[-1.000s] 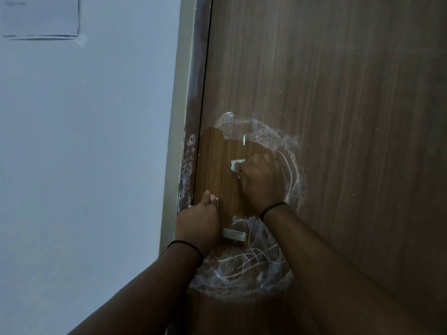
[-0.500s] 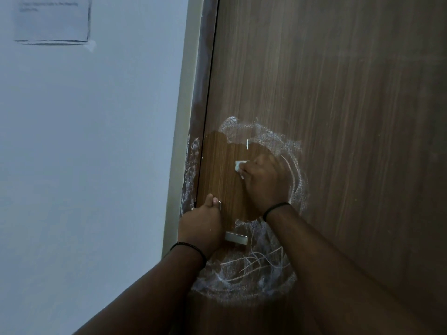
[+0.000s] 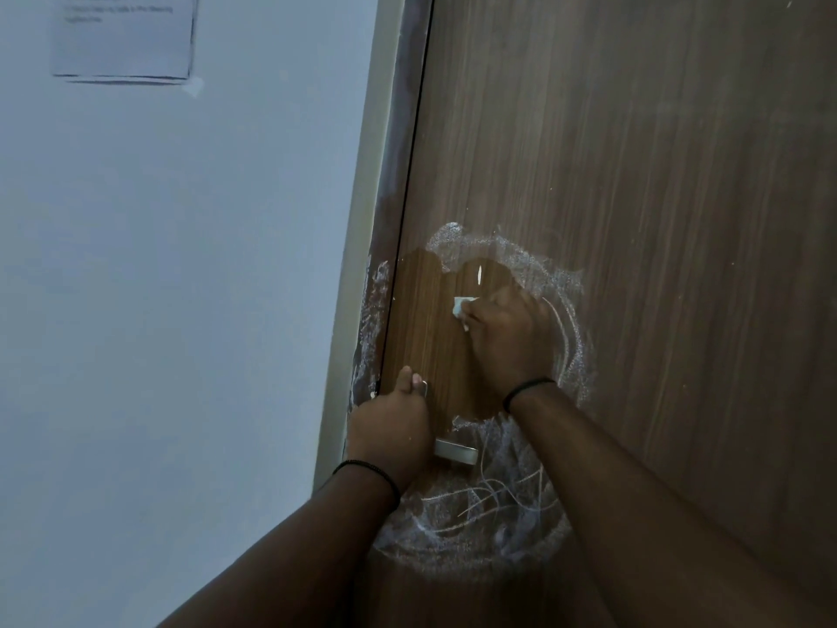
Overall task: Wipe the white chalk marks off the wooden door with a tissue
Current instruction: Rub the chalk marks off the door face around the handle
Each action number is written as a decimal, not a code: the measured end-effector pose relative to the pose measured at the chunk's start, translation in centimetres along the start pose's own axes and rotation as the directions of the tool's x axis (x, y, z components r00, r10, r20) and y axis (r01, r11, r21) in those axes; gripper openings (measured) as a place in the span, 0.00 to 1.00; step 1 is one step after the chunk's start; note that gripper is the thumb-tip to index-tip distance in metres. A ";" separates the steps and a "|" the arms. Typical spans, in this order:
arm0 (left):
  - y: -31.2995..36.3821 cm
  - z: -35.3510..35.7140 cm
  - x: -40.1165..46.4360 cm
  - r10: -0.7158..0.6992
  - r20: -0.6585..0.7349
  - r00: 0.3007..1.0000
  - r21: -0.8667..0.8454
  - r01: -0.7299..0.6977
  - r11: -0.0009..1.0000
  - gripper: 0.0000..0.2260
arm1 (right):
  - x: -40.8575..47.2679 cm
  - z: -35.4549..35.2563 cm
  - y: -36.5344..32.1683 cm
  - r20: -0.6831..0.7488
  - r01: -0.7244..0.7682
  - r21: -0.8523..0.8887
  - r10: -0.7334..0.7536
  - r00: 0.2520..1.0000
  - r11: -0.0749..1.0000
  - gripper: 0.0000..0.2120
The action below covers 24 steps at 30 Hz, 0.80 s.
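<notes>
Left hand (image 3: 389, 428) gripping metal lever handle (image 3: 455, 451) on brown wooden door (image 3: 634, 219). Up-right of handle, right hand (image 3: 509, 337) clenched on small white tissue wad (image 3: 461, 306). Risk: wad too small, smears white chalk marks (image 3: 489, 514) below handle; frame-edge chalk gets missed.

Both forearms are bare, with no sleeves in view. The left hand (image 3: 389, 435) has a thin black band (image 3: 369, 474) round its wrist; the band looks like a cord of small beads or a braid, though the dim light blurs its texture. The right hand (image 3: 509, 339) has a similar thin black band (image 3: 527, 392) at its wrist, smooth and narrow. No rings, watch or gloves show on either hand. The fingernails are short.
</notes>
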<state>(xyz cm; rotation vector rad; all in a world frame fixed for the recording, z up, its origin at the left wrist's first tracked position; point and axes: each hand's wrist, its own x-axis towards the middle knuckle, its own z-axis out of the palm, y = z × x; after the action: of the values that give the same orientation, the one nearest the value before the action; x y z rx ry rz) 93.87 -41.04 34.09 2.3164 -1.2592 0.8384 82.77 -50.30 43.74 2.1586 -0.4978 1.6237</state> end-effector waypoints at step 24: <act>0.0 -0.2 -0.2 0.016 -0.004 1.000 -0.022 -0.016 1.000 0.29 | 4.0 0.6 -3.4 0.034 -0.011 -0.001 0.011 0.999 1.000 0.09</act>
<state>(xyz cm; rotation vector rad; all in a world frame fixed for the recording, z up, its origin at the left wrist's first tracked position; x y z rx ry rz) 93.69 -40.81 34.04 2.2898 -1.2802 0.8300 86.02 -47.83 47.11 2.1901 -0.5216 1.5940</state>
